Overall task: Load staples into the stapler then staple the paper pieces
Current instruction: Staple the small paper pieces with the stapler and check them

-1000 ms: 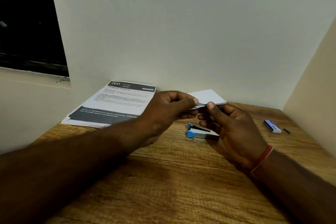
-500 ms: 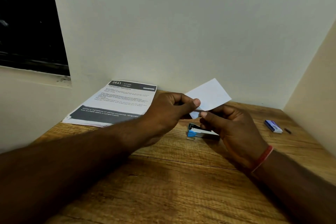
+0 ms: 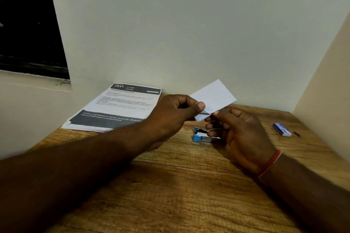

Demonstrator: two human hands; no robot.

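Observation:
Small white paper pieces [image 3: 214, 96] are held up above the wooden table [image 3: 170, 185], tilted with their far corner raised. My left hand [image 3: 176, 111] pinches their near left corner between thumb and fingers. My right hand [image 3: 238, 130] touches the near corner with thumb and forefinger from the right. Below my hands a blue and silver stapler [image 3: 199, 136] lies on the table, its right part hidden behind my right fingers. A small blue and white staple box [image 3: 282, 129] lies at the right.
A stack of printed sheets [image 3: 117, 108] lies at the back left against the wall. A small dark strip [image 3: 297, 133] lies just right of the staple box. Walls close the table at the back and right.
The paper pieces went from lying nearly flat between my hands to tilted up, far corner raised. My right fingertips slid to the near corner. Stapler and staple box stayed put.

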